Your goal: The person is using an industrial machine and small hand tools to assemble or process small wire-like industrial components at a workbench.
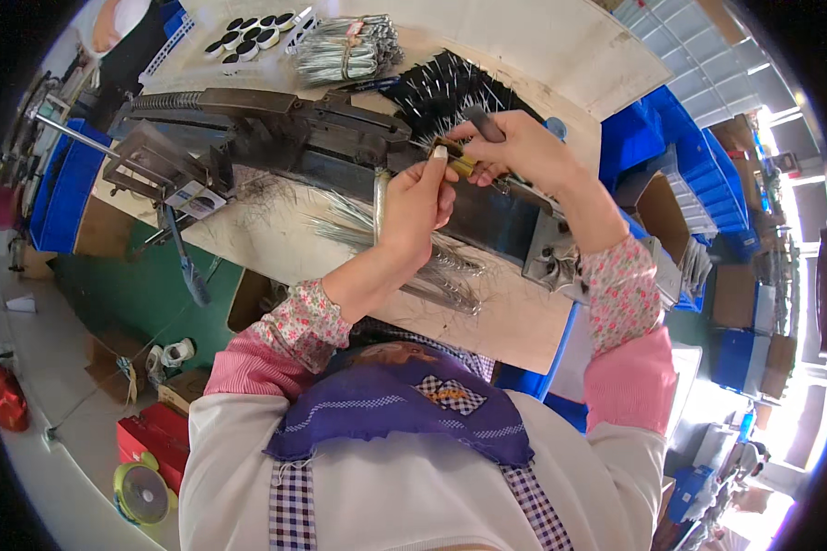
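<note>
Over the right part of a long dark metal bench machine (312,138), my two hands meet. My left hand (415,204) is closed, its thumb and fingers pinching at a small brass-coloured piece (447,147). Its inner fingers are partly hidden. My right hand (528,151) is closed around a tool with a dark grey grip (483,124); a yellow part (464,166) shows below its fingers. What kind of tool it is, I cannot tell. Just behind the hands lies a pile of black strands with thin silvery wires (450,87).
Loose thin metal wires (340,220) lie on the wooden bench (285,255) in front of the machine. At the back are a tied wire bundle (347,50) and a white tray (167,46) of black-and-white rolls. Blue bins (634,133) stand at the right.
</note>
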`<state>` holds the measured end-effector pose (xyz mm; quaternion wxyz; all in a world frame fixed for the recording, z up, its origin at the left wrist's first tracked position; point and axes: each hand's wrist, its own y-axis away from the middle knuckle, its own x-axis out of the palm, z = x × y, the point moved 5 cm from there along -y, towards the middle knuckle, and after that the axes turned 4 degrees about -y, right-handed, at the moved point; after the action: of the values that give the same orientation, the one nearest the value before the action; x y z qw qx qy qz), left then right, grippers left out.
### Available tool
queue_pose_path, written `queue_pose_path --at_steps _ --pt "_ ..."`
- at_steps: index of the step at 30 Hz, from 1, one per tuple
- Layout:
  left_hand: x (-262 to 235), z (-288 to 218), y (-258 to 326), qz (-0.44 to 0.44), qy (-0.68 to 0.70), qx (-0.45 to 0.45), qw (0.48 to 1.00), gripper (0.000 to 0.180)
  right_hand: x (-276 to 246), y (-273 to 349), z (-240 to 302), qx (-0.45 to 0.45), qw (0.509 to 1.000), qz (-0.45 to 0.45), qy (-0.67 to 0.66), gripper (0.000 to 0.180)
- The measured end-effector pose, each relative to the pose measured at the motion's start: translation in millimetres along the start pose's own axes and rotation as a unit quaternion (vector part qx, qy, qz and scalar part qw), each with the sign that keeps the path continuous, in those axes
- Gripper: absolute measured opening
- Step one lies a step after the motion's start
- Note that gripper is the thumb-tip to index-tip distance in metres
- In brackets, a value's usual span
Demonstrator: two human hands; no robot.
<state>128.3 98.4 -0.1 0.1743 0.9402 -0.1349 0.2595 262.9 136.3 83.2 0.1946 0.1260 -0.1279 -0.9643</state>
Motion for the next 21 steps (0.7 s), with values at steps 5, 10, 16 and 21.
queue_pose_path --at_steps 5,10,16,21 --pt "20.6 -0.2 -0.5 0.122 0.009 -0.025 0.992 0.06 -6.2 -6.8 -8.1 0.063 0.997 0.039 -0.007 0.027" --pt "29.6 -16.9 -2.9 0.125 0.252 -0.088 0.955 0.066 -21.0 5.1 17.6 -0.169 0.924 -0.07 0.335 0.039" --pt "8.7 -37.5 3.6 0.063 0.343 -0.112 0.931 0.079 12.6 36.2 31.7 -0.247 0.819 -0.202 0.476 0.045" --pt "11.6 -23.5 5.7 0.167 0.389 -0.104 0.9 0.057 73.3 39.4 35.6 -0.331 0.832 -0.203 0.397 0.033"
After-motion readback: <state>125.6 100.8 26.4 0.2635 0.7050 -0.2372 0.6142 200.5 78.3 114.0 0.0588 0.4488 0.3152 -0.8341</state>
